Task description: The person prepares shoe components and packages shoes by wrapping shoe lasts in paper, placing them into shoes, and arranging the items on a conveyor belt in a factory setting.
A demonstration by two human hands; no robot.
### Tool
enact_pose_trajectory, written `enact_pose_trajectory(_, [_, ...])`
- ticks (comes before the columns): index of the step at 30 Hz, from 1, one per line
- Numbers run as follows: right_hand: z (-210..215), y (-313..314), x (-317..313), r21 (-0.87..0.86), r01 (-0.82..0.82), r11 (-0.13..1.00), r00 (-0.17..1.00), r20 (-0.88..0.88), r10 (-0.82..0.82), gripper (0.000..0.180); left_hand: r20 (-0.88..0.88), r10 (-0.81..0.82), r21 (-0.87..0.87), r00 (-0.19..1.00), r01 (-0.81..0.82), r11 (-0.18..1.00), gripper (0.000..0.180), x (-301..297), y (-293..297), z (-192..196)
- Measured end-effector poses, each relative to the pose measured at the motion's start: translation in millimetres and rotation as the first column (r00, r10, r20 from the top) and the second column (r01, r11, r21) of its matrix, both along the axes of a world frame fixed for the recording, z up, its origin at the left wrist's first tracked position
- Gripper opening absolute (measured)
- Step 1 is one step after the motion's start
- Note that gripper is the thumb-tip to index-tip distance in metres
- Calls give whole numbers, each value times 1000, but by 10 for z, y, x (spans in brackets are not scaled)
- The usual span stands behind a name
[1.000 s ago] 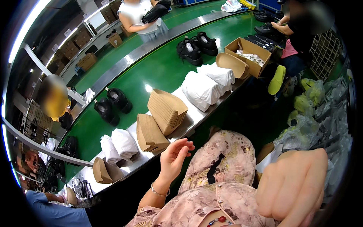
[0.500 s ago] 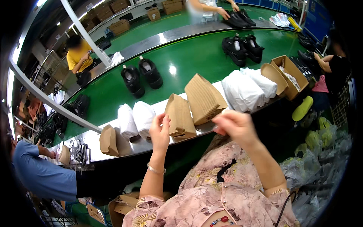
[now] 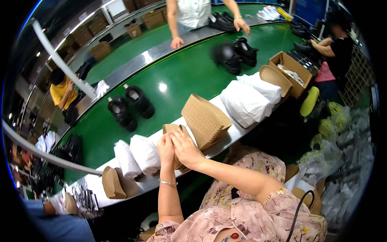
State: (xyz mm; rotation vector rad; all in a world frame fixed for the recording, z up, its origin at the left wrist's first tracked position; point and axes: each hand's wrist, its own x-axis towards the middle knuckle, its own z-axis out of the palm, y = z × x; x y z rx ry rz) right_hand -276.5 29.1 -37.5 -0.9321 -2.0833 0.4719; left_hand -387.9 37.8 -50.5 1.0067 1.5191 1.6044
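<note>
A: What are those hands at?

B: A single folded piece of brown cardboard (image 3: 171, 128) on the shiny metal bench (image 3: 235, 132), just left of the tall, ribbed stack of nested brown cardboard (image 3: 204, 121). The left hand (image 3: 164, 150) and right hand (image 3: 184, 149) are together over that piece. They hide most of it, so I can't tell whether either grip is clamped on it or only resting there.

A: What worries you?

B: The stack, mainly. The right wrist is close to its near left corner, so an outward swing could knock the layers askew; I see nothing binding them.

A: And on the other side?

B: Left of the stack, past the single piece, a rounded white wrapped bundle (image 3: 144, 155) sits just beside the left hand. A careless leftward push might shove it into its neighbour or rumple the thin wrapping.

A: Could the piece itself suffer?

B: I'd think so. Uneven pressure could crease it off its fold, and a hard pull toward the body could tip it over the bench edge in front of the stack.

A: The black shoes (image 3: 122, 113)?

B: Beyond the stack and to its left, well apart from both hands: little risk.
</note>
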Motion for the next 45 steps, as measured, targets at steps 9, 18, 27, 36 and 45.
enact_pose_trajectory(9, [9, -75, -63, -55, 49, 997, 998, 42, -47, 43, -82, 117, 45, 990, -114, 992, 28, 13, -7, -33])
enact_pose_trajectory(18, [11, 172, 25, -238, 44, 970, 998, -29, -53, 40, -465, 356, 245, 811, -269, 932, 23, 216, -174, 479])
enact_pose_trajectory(27, [76, 83, 13, 2, 99, 995, 988, -117, -98, 37, -357, 787, 627, 503, -496, 601, 22, 109, -798, 1095])
enact_pose_trajectory(36, [1329, -680, 1502, -390, -546, 741, 782, -554, 285, 88, 301, -120, 342, 946, 11, 940, 24, 772, -1109, 1164])
enact_pose_trajectory(45, [514, -1642, 2672, -473, 267, 840, 839, -314, -444, 86, 451, -702, 114, 551, 744, 658, 28, 2318, -1040, 609])
